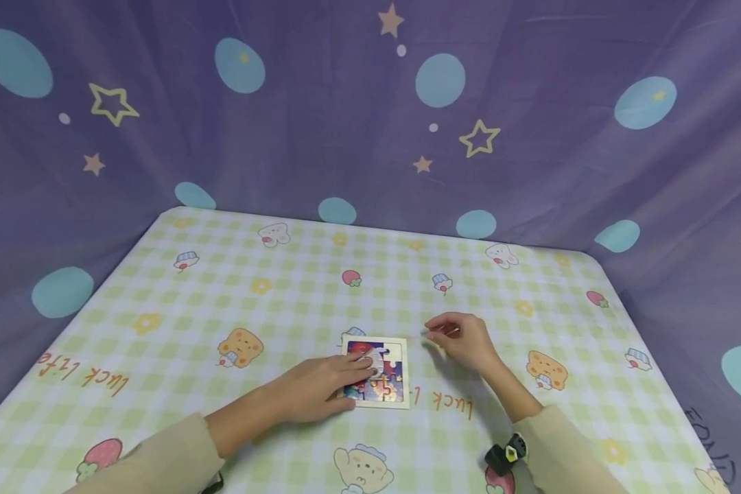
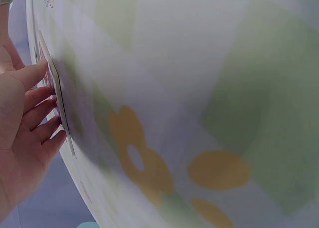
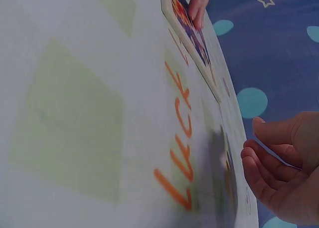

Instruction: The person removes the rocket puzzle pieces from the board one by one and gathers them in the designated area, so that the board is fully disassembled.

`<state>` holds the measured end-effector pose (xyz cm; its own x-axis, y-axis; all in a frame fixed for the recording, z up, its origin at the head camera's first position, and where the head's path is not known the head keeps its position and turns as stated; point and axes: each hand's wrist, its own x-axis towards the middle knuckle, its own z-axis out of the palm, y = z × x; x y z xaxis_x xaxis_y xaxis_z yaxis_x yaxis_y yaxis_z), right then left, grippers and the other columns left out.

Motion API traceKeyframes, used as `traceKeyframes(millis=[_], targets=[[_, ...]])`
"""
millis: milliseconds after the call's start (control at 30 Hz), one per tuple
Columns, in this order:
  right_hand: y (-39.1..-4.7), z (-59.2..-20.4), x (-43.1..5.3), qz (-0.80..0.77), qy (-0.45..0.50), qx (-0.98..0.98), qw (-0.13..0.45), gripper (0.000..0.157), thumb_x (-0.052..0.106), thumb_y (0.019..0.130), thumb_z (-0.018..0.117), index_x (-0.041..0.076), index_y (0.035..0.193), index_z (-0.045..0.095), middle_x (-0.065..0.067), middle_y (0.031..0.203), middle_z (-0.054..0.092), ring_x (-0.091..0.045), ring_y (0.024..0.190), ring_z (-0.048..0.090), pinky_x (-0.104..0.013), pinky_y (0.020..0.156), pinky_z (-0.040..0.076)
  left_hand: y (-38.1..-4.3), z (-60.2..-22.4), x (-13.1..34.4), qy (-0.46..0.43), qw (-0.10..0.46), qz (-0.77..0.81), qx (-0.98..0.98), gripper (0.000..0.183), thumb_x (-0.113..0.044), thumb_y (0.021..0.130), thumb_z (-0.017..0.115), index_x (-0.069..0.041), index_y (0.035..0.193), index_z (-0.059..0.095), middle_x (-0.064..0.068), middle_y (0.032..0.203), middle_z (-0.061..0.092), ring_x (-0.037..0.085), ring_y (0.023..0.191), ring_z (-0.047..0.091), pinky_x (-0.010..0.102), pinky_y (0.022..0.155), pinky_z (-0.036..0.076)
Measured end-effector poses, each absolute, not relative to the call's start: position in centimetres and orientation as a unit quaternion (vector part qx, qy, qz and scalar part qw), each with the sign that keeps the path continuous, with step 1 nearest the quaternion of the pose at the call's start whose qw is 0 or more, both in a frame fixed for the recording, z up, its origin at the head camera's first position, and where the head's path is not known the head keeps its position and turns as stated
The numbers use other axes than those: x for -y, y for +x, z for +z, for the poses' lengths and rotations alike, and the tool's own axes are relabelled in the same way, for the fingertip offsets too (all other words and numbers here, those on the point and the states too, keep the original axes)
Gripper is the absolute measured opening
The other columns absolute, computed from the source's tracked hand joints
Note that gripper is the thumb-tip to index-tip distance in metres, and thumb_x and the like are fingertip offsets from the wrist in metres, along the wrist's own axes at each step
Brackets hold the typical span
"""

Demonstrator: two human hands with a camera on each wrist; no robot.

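Note:
A small square jigsaw puzzle in a pale wooden frame (image 1: 406, 384) lies on the table; its colourful pieces (image 1: 383, 390) show dark blue, red and yellow. My left hand (image 1: 321, 385) rests on its left side with the fingers reaching over the pieces and hiding some. A pale patch (image 1: 395, 353) shows near the puzzle's upper right corner. To the right of the frame, my right hand (image 1: 466, 341) hovers above the cloth with loosely bent fingers. In the right wrist view, the thumb (image 3: 271, 131) stands apart from the fingers, and nothing shows between them.
A green and white checked tablecloth (image 1: 296, 295) with printed animals, fruit and lettering covers the table. Behind it hangs a purple curtain (image 1: 333, 137) with stars and blue ovals. A black device (image 1: 505, 455) sits at the right wrist.

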<state>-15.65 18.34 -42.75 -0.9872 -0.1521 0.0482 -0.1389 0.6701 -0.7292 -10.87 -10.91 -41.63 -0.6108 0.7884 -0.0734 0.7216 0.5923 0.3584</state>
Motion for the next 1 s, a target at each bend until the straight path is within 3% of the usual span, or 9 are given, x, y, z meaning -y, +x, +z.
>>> traceKeyframes(millis=[1000], targets=[[-14.9,-42.7,-12.5,-0.404,-0.189,-0.892,0.073,0.013,0.010,0.083,0.073,0.006,0.095,0.072,-0.006,0.082,0.073,-0.008,0.072,0.064,-0.015,0.067,0.052,-11.4,-41.2,11.0,0.429,0.142,0.128,-0.883,0.051,-0.033,0.095,0.057,-0.015,0.142,0.048,0.002,0.153,0.041,0.022,0.142,0.039,0.042,0.115,0.039]])
